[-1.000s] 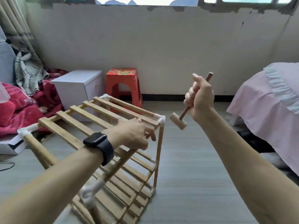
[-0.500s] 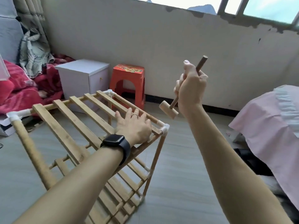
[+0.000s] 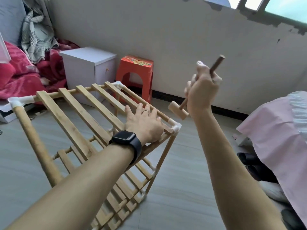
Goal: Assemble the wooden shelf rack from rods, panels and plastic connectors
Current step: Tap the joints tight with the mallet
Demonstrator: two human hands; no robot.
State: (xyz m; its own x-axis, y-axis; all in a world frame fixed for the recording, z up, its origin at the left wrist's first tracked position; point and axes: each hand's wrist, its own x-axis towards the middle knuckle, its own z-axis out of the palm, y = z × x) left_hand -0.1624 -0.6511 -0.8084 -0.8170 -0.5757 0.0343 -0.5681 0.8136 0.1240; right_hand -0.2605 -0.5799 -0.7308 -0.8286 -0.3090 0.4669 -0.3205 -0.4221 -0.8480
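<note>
The wooden shelf rack [image 3: 73, 117] stands on the floor, its slatted top panel tilted toward me, lower tiers showing beneath. White plastic connectors cap its corners, one at the near right corner [image 3: 176, 127] and one at the left [image 3: 15, 102]. My left hand [image 3: 143, 123] lies flat on the top slats close to that right corner, fingers spread. My right hand [image 3: 201, 92] is raised just right of the corner and grips a small wooden mallet [image 3: 178, 110] by its dark handle, head pointing down-left above the connector.
A white cabinet [image 3: 89, 68] and an orange plastic stool [image 3: 135, 75] stand against the wall behind the rack. Red bedding [image 3: 18, 77] is piled at the left. A pink-covered bed [image 3: 279, 133] fills the right side, with dark items on the floor beneath it.
My left hand went from curling over the front rail to lying flat on the top slats. The mallet stays raised by the corner while my view shifted down and left.
</note>
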